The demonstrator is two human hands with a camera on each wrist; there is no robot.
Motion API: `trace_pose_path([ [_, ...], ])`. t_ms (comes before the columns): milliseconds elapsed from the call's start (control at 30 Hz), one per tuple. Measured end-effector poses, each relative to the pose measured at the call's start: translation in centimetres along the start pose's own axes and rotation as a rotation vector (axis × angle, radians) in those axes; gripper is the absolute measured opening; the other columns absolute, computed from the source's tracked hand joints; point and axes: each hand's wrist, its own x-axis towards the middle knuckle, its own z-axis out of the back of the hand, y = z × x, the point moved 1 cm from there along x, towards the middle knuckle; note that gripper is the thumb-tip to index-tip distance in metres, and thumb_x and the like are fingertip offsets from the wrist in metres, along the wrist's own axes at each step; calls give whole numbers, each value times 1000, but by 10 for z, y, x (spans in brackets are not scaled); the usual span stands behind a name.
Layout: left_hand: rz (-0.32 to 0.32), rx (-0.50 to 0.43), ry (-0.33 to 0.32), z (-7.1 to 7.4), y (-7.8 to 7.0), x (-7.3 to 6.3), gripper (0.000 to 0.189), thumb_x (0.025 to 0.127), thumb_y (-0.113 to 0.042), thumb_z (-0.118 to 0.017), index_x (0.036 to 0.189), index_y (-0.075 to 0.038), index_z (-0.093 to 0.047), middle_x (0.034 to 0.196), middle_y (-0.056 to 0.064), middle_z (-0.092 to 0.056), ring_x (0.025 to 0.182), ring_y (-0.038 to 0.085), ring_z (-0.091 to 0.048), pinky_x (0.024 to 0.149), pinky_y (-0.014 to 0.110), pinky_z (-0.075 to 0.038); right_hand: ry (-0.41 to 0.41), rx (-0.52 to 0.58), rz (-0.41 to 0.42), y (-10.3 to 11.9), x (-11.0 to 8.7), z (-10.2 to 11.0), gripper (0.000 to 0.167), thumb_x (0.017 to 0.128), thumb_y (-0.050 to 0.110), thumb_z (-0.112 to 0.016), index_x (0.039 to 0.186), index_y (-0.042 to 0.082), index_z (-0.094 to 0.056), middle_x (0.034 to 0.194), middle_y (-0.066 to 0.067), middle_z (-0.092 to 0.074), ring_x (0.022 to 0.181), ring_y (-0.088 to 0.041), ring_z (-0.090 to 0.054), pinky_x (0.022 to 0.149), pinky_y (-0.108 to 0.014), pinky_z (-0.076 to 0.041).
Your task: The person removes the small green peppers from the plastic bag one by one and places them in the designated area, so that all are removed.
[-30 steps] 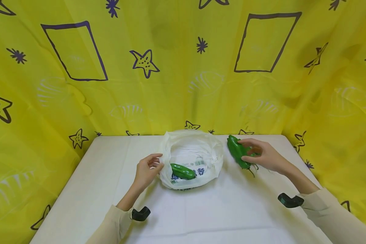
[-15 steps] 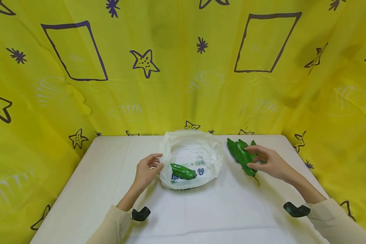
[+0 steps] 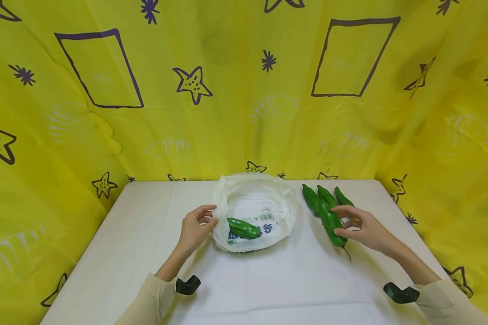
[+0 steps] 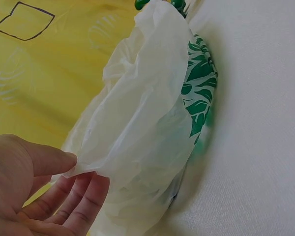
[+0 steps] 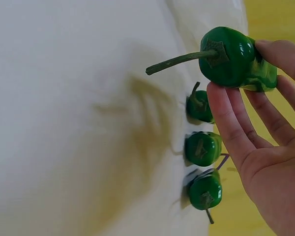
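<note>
My left hand (image 3: 196,225) pinches the left rim of a white plastic bag (image 3: 221,194), thumb and fingers on either side of the film in the left wrist view. The bag stands with its mouth spread, and one green pepper (image 3: 244,229) lies inside. On the right, my right hand (image 3: 368,231) grips another long green pepper (image 3: 330,225) between thumb and fingers. In the right wrist view this held pepper (image 5: 231,59) is raised off the table, its stem pointing away from the palm. Behind it, three more peppers (image 5: 202,148) lie in a row.
A white cloth covers the table (image 3: 293,280). A yellow curtain (image 3: 236,122) with star drawings hangs along the back and both sides. The three lying peppers (image 3: 310,198) are near the table's back right, right of the bag.
My right hand has drawn back toward the near side and slightly right, carrying the pepper away from the others and uncovering them. The left hand and bag have stayed put.
</note>
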Motion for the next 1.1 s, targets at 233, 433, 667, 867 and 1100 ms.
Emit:
trace_pose_path([
  [233,15,7,5,-2,1,0,35,89,-2,-76,124,-8,-72,101,10,-69,86,21,-71,66,20,-53,24,43,-34,-6,-8,-6,53,93,13,-77,140,4,-54,129,-23,-55,90,-15,-67,73,-30,-57],
  [433,6,10,5,-2,-1,0,35,89,-2,-76,124,-7,-72,100,10,-69,86,22,-71,66,20,-53,39,71,-64,-12,-15,-10,54,93,14,-77,141,4,-53,131,-25,-54,93,-16,-68,73,-30,-57],
  [667,16,12,3,-1,-2,-1,36,89,-2,-76,124,-7,-72,100,10,-69,86,22,-72,65,20,-52,45,83,-76,-21,-20,-17,53,92,15,-78,138,6,-57,137,-22,-53,103,-13,-67,77,-31,-58],
  [867,19,7,3,0,-1,-1,36,89,-2,-76,125,-7,-72,101,11,-69,87,23,-72,65,20,-52,83,108,-95,-22,-22,-20,52,93,15,-77,139,4,-55,136,-26,-54,102,-15,-68,74,-32,-58],
  [1100,15,1,-1,0,0,0,36,89,-2,-77,124,-7,-72,101,11,-69,87,23,-71,66,19,-52,107,128,-120,-25,-21,-22,53,93,15,-77,140,3,-54,134,-28,-54,99,-20,-69,72,-33,-58],
])
